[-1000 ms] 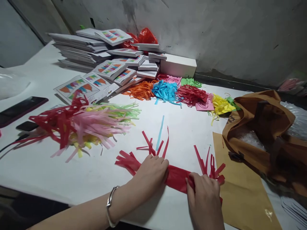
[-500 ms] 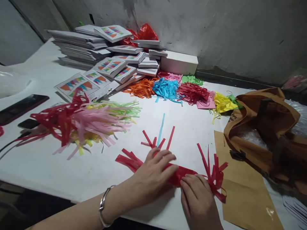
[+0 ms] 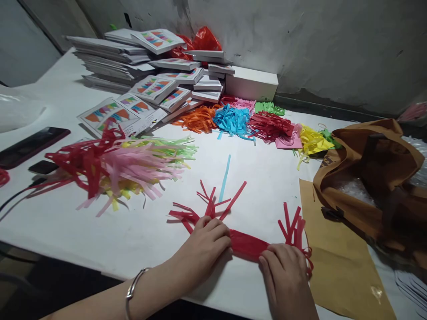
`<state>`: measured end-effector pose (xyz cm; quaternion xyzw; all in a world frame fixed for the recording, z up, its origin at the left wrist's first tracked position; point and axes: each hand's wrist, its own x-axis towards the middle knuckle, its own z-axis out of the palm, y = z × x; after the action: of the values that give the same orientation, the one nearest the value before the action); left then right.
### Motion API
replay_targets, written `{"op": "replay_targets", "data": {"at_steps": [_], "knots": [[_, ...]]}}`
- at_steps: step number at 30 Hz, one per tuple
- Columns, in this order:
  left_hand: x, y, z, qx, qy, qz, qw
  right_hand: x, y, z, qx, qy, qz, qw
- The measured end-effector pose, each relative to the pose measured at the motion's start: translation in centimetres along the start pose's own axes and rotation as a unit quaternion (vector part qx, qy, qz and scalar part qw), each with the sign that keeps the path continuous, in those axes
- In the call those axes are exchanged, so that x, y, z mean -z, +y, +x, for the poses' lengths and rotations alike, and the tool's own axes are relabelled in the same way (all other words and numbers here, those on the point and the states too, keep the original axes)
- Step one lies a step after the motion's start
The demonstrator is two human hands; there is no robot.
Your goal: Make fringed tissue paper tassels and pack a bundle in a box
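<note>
Left hand (image 3: 208, 242) and right hand (image 3: 288, 273) stand farther apart than half a second ago, baring a smooth, flat band of red paper (image 3: 248, 246) at five o'clock on the white counter (image 3: 263, 173). Each has its fingers together, clamped near one end, where narrow strips splay outward. One straight, thin blue strip (image 3: 225, 178) lies just beyond. Limp, layered pink fringe (image 3: 136, 162) lies at nine o'clock; a creased, soft-sided brown bag (image 3: 333, 182) gapes at three.

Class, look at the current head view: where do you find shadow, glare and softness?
Head view: soft shadow on the table beside the left hand; small bright glint low on the brown paper; brown bag's right side dark, slightly blurred.
</note>
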<state>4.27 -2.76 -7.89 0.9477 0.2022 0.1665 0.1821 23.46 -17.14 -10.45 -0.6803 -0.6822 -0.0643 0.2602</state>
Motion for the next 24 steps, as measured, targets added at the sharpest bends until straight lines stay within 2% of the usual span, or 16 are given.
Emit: {"op": "replay_targets", "data": {"at_steps": [3, 6, 9, 11, 15, 17, 19, 21, 24], "knots": [[0.1, 0.3, 1.2, 0.054, -0.032, 0.084, 0.994, -0.2, -0.4, 1.0, -0.06, -0.013, -0.08, 0.995], [0.0, 0.5, 2.3, 0.081, -0.048, 0.141, 0.986, -0.5, -0.7, 1.9, -0.083, 0.0, -0.158, 0.984], [-0.3, 0.7, 2.8, 0.088, -0.048, 0.154, 0.983, -0.4, -0.9, 2.2, -0.089, 0.024, -0.189, 0.978], [-0.5, 0.7, 2.7, 0.093, -0.049, 0.154, 0.982, -0.4, -1.2, 2.2, -0.059, 0.042, -0.164, 0.984], [-0.6, 0.7, 2.3, 0.099, -0.026, 0.129, 0.986, -0.8, -1.7, 2.0, 0.039, 0.041, -0.007, 0.998], [-0.3, 0.5, 2.0, 0.068, 0.009, 0.091, 0.994, -1.0, -1.8, 2.0, 0.052, 0.047, 0.022, 0.997], [0.1, 0.3, 1.7, 0.002, 0.026, 0.056, 0.998, -0.9, -1.7, 2.1, 0.038, 0.055, 0.043, 0.997], [0.3, 0.1, 1.5, -0.058, 0.013, 0.049, 0.997, -0.7, -1.8, 2.3, 0.023, 0.048, 0.074, 0.996], [0.3, -0.1, 1.2, -0.091, -0.008, 0.058, 0.994, -0.7, -2.0, 2.3, 0.032, 0.018, 0.072, 0.997]]}}
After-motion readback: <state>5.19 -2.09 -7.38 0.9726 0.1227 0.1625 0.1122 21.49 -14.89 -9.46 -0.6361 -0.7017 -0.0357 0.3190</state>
